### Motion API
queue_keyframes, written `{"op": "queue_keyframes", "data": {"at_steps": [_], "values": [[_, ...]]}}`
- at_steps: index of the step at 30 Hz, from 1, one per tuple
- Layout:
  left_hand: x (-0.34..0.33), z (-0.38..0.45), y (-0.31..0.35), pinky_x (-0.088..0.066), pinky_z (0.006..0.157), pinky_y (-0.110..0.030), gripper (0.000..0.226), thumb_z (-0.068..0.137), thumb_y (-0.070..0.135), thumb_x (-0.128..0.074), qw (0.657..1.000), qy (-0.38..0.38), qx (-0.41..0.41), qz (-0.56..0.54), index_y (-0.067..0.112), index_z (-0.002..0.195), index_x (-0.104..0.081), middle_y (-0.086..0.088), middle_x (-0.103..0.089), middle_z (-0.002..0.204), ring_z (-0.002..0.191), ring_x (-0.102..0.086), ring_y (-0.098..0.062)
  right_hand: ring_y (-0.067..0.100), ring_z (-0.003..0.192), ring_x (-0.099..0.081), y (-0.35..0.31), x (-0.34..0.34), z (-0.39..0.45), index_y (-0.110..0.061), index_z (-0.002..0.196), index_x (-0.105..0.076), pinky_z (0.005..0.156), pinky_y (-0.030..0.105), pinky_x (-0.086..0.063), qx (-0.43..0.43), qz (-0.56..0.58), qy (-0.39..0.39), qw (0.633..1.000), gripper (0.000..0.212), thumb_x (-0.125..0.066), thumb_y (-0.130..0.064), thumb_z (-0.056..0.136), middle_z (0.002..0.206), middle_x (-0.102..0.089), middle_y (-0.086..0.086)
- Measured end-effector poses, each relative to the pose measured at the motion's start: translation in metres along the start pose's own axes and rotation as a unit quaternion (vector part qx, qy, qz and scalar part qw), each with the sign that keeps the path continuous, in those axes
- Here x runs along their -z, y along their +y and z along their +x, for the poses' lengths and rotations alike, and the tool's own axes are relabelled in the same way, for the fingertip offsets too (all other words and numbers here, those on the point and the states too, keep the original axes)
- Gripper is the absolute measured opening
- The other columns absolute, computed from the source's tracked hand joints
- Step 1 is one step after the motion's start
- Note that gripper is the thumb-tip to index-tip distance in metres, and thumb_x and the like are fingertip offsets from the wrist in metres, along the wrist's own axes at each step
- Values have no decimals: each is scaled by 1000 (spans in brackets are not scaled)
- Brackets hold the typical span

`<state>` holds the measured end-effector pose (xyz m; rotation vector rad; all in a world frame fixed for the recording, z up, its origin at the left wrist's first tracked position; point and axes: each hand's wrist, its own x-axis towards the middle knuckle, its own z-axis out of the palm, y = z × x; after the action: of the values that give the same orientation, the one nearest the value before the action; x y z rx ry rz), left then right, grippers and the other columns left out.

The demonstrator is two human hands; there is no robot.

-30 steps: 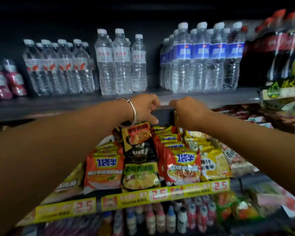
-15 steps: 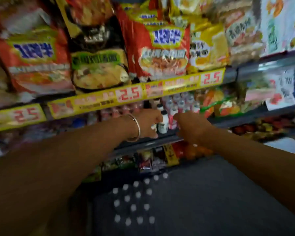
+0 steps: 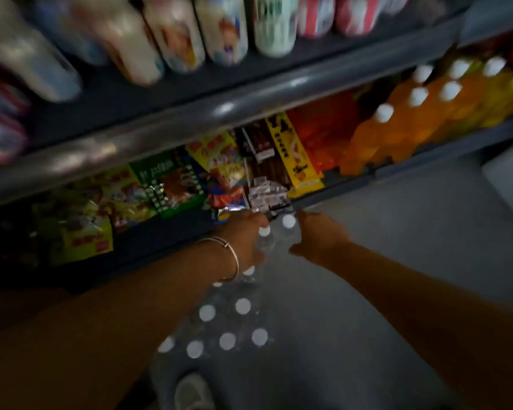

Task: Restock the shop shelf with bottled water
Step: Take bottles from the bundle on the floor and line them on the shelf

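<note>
A shrink-wrapped pack of water bottles point(image 3: 225, 324) stands on the grey floor point(image 3: 397, 261) in front of the shelving, its white caps showing in rows through the clear film; the far end of the pack reaches up between the two hands. The lowest shelf point(image 3: 353, 184) behind it holds snack packets point(image 3: 172, 184), a yellow box point(image 3: 293, 149) and, further right, a row of orange drink bottles point(image 3: 397, 131) with white caps. The shelf above point(image 3: 190, 119) carries blurred small drink bottles point(image 3: 225, 28) in pale and red wrappers.

Both arms stretch forward and down to the pack. The left hand point(image 3: 246, 235), with a thin metal bangle point(image 3: 228, 258) at the wrist, lies against the left side of the two farthest bottles, fingers curled around one. The right hand point(image 3: 317, 235) is on their right side, thumb pointing back toward the camera; motion blur hides whether its fingers close on a bottle or only touch it. A pale shoe point(image 3: 190, 392) shows at the bottom edge.
</note>
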<state>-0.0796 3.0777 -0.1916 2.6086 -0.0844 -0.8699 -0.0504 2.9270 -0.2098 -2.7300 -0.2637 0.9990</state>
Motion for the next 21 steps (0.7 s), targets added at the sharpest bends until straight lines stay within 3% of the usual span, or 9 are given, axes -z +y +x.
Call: {"op": "queue_keyframes", "data": {"at_steps": [6, 9, 14, 21], "values": [[-68, 63, -41, -27, 109, -38, 72, 78, 27, -71, 997, 30, 38, 61, 20, 138, -32, -4, -32, 144, 134, -29, -26, 31, 127, -43, 21, -88, 81, -12, 141, -28, 99, 41, -41, -67, 38, 37, 996, 81, -74, -31, 77, 135, -50, 10], [-81, 84, -50, -26, 107, -41, 73, 77, 30, -72, 994, 67, 54, 74, 20, 137, -31, -4, -32, 142, 133, -29, -26, 33, 128, -42, 28, -112, 112, -10, 143, -23, 100, 43, -41, -96, 110, 71, 987, 88, -76, -28, 76, 136, -49, 13], [-91, 103, -64, -26, 107, -40, 77, 75, 32, -73, 991, 90, 63, 76, 18, 137, -30, -7, -34, 140, 132, -30, -28, 33, 121, -50, 34, -126, 140, -12, 131, -41, 100, 40, -44, -85, 244, 121, 959, 61, -73, -16, 78, 128, -57, 13], [-94, 110, -69, -27, 109, -42, 75, 74, 32, -74, 991, 79, 58, 92, 17, 135, -32, -8, -36, 138, 131, -31, -28, 29, 110, -59, 36, -131, 142, -15, 123, -48, 82, 33, -46, -56, 232, 167, 957, 54, -75, -20, 76, 118, -64, 10]]}}
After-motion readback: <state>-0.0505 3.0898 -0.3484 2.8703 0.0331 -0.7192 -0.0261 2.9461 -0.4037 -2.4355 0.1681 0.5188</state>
